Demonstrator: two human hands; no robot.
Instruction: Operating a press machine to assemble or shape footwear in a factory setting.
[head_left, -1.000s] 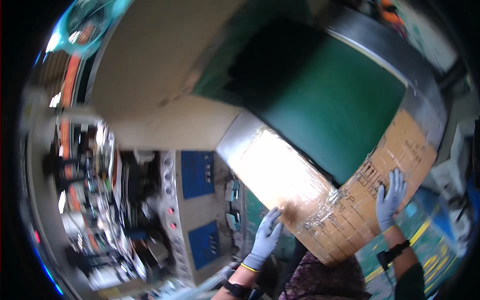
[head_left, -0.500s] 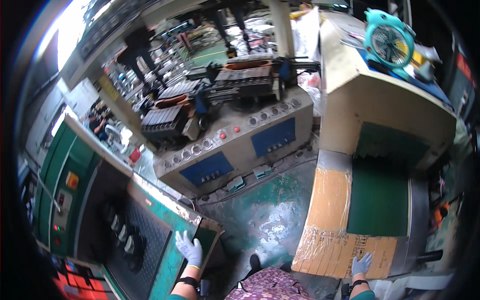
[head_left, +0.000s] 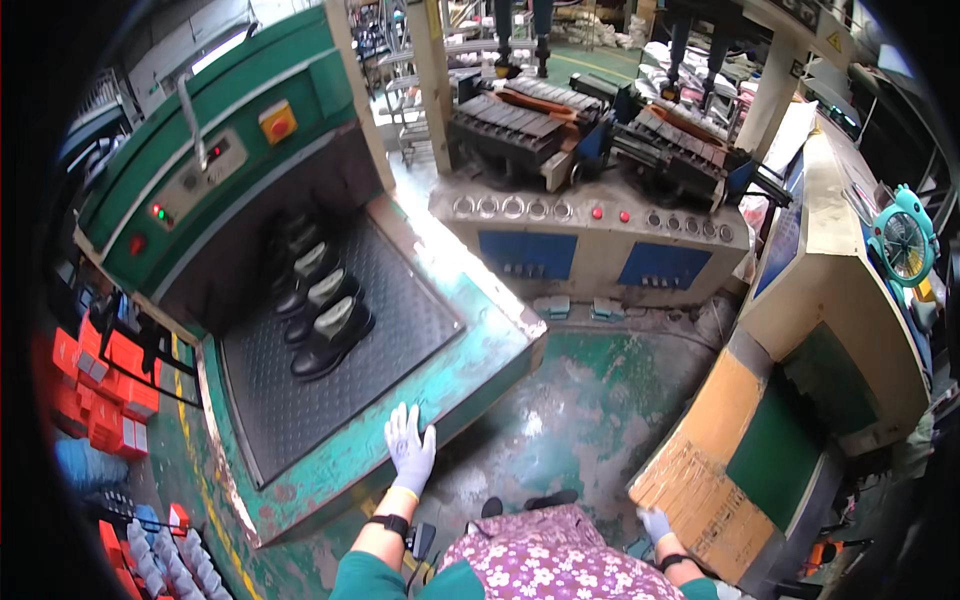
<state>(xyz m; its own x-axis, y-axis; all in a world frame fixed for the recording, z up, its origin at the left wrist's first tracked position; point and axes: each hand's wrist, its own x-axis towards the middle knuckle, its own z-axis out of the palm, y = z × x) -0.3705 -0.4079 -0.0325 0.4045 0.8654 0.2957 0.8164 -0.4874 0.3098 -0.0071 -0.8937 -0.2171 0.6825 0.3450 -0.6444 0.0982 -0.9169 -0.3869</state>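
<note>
My left hand (head_left: 410, 452), in a pale glove, is open with fingers spread over the front rim of the green machine bed (head_left: 385, 405). Whether it touches the rim I cannot tell. On the bed's dark textured mat (head_left: 395, 310) several black shoes (head_left: 333, 338) with pale linings stand in a row, out of my left hand's reach. My right hand (head_left: 655, 523), also gloved, hangs beside the left edge of the cardboard sheet (head_left: 705, 490). It looks small and foreshortened, fingers loosely bent, and nothing shows in it.
A control panel (head_left: 195, 180) sits on the green machine at left. Ahead stands a grey machine (head_left: 600, 235) with gauges and red buttons. At right, a green belt (head_left: 775, 455) runs into a beige machine, with a teal fan (head_left: 903, 240) on it. Orange boxes (head_left: 105, 370) are stacked at far left.
My view has swung left, bringing the shoes and control panel nearer the middle. My left hand stays by the bed's rim. My right hand has gone from over the cardboard to beside its edge.
</note>
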